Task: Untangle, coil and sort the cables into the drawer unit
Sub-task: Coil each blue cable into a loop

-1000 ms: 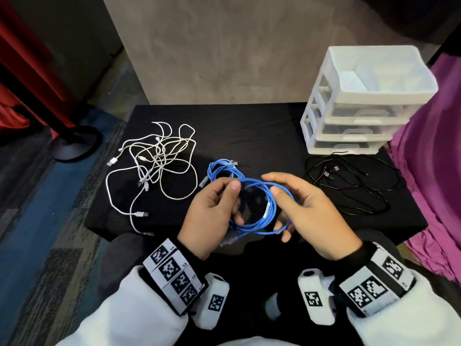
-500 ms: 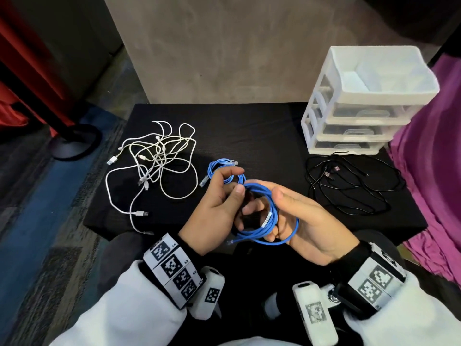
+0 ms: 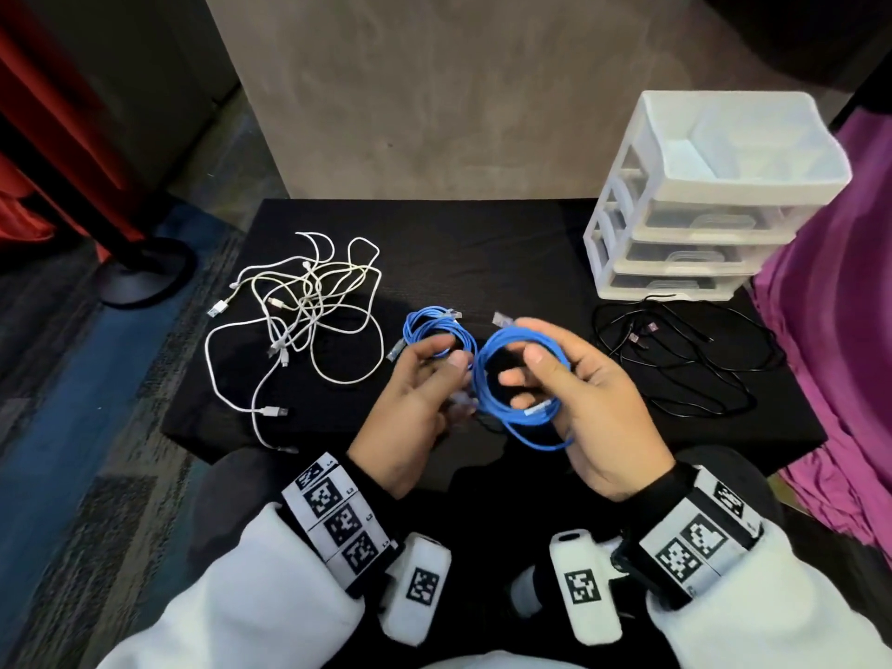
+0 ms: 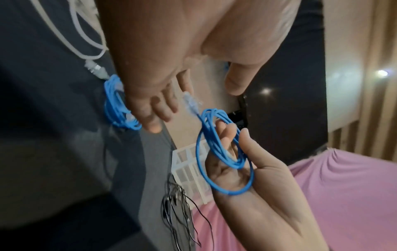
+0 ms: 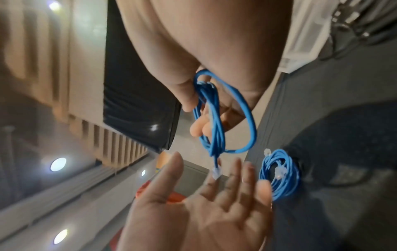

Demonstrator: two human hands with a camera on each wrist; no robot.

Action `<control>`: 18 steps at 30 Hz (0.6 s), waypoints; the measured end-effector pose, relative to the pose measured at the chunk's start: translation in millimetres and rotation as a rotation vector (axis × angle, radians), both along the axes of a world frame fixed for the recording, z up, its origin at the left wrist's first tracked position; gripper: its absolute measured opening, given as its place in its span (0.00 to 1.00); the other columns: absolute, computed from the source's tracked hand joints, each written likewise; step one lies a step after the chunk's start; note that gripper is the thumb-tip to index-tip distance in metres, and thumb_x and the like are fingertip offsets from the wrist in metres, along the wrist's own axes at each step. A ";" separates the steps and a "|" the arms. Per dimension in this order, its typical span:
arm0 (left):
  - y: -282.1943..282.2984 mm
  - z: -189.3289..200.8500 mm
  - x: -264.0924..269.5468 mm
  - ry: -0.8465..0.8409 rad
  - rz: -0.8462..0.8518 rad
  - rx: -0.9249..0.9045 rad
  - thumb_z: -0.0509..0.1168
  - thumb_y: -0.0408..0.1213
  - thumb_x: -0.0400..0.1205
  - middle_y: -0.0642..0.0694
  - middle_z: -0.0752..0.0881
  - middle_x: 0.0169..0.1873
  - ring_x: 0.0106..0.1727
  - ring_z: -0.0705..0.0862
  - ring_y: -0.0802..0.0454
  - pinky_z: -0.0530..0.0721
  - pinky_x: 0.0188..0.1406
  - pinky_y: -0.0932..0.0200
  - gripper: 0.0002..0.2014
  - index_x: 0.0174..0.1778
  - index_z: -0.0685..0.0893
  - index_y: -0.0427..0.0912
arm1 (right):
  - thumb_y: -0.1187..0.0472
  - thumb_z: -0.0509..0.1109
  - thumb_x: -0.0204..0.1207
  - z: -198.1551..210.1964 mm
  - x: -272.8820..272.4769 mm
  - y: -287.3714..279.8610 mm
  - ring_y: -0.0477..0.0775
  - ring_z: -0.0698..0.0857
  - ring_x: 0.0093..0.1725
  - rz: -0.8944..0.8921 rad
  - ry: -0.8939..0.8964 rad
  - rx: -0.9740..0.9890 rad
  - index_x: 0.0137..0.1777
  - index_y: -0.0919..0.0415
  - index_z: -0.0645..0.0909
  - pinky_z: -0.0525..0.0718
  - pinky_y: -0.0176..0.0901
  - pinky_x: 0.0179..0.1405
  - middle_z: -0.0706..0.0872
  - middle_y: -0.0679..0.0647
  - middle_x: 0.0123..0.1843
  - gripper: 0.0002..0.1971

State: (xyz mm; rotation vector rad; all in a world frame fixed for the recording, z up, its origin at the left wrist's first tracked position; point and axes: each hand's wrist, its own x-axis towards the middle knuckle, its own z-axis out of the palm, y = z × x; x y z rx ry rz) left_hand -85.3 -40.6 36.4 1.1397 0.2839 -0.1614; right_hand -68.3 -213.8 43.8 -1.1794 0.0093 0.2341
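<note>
My right hand [image 3: 598, 408] holds a blue coil [image 3: 519, 383] just above the near edge of the table [image 3: 482, 253], thumb curled over the top of its loops and fingers threaded through the middle, so the thin round strands hang in a loose ring with one loop sagging lower than the rest. A clear plastic plug sticks out past my fingertips at the far side. My left hand [image 3: 415, 398] sits just beside it, fingers relaxed and spread, gripping nothing; the wrist views show its palm bare and the coil's other clear plug hanging close to its fingers. Just beyond my left fingertips a second blue coil [image 3: 437, 333] lies flat on the black cloth, wound tighter, its clear plugs poking out at the rim. Further to my left sprawls a tangle of white cables [image 3: 299, 321], smooth and thin, with metal-tipped plugs at several ends and one strand trailing over the near table edge. To the right of my right hand lie black cables [image 3: 675, 359], very fine, in loose overlapping loops. Beyond them stands the drawer unit [image 3: 714, 195], white translucent plastic, boxy, with three shut drawers and a divided tray on top. Purple cloth [image 3: 840, 330] hangs beside it.
</note>
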 end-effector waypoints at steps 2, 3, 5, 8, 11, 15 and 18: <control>-2.4 -4.9 -3.3 0.109 -0.034 -0.095 0.72 0.48 0.77 0.44 0.85 0.54 0.52 0.84 0.51 0.84 0.58 0.49 0.22 0.66 0.80 0.48 | 0.62 0.68 0.85 3.6 2.3 1.5 0.51 0.88 0.45 -0.049 0.065 0.125 0.73 0.61 0.84 0.90 0.38 0.42 0.93 0.57 0.62 0.18; -3.8 -5.5 -5.6 0.159 -0.091 -0.162 0.71 0.50 0.79 0.45 0.85 0.54 0.55 0.85 0.51 0.83 0.66 0.46 0.21 0.66 0.81 0.49 | 0.60 0.68 0.84 5.5 2.5 3.2 0.51 0.88 0.47 -0.059 0.092 0.166 0.73 0.61 0.84 0.91 0.39 0.44 0.92 0.58 0.65 0.18; -7.0 -4.3 -7.6 0.221 -0.161 -0.283 0.68 0.50 0.82 0.44 0.87 0.57 0.62 0.87 0.48 0.78 0.77 0.40 0.22 0.71 0.83 0.47 | 0.57 0.67 0.85 6.8 1.2 7.2 0.53 0.88 0.54 -0.070 0.134 0.207 0.74 0.62 0.84 0.92 0.43 0.48 0.90 0.62 0.69 0.20; -10.3 -0.4 -3.2 0.230 -0.070 -0.330 0.66 0.46 0.84 0.45 0.87 0.46 0.54 0.87 0.49 0.79 0.75 0.42 0.13 0.59 0.84 0.43 | 0.48 0.67 0.85 3.6 0.3 9.1 0.61 0.87 0.63 -0.075 0.203 0.223 0.73 0.65 0.84 0.92 0.49 0.55 0.88 0.65 0.70 0.25; -13.9 2.3 -0.7 0.238 -0.012 -0.363 0.61 0.42 0.90 0.47 0.80 0.35 0.44 0.87 0.50 0.83 0.64 0.47 0.08 0.53 0.79 0.41 | 0.41 0.66 0.84 -0.5 1.4 5.4 0.61 0.88 0.64 -0.088 0.302 0.214 0.71 0.63 0.87 0.95 0.53 0.51 0.91 0.63 0.65 0.28; -18.2 0.4 -1.0 0.195 -0.012 -0.269 0.55 0.39 0.93 0.48 0.75 0.31 0.34 0.82 0.51 0.86 0.52 0.48 0.10 0.48 0.76 0.41 | 0.62 0.71 0.86 -4.7 10.9 -5.7 0.51 0.93 0.46 -0.246 0.335 0.143 0.67 0.61 0.87 0.92 0.42 0.37 0.94 0.61 0.60 0.13; -9.1 -0.5 -3.4 0.204 -0.037 -0.212 0.54 0.39 0.93 0.50 0.73 0.30 0.31 0.77 0.53 0.86 0.44 0.53 0.11 0.45 0.74 0.44 | 0.72 0.67 0.85 0.3 26.7 -33.0 0.51 0.93 0.39 -0.366 0.320 0.183 0.61 0.59 0.84 0.93 0.43 0.38 0.93 0.60 0.52 0.11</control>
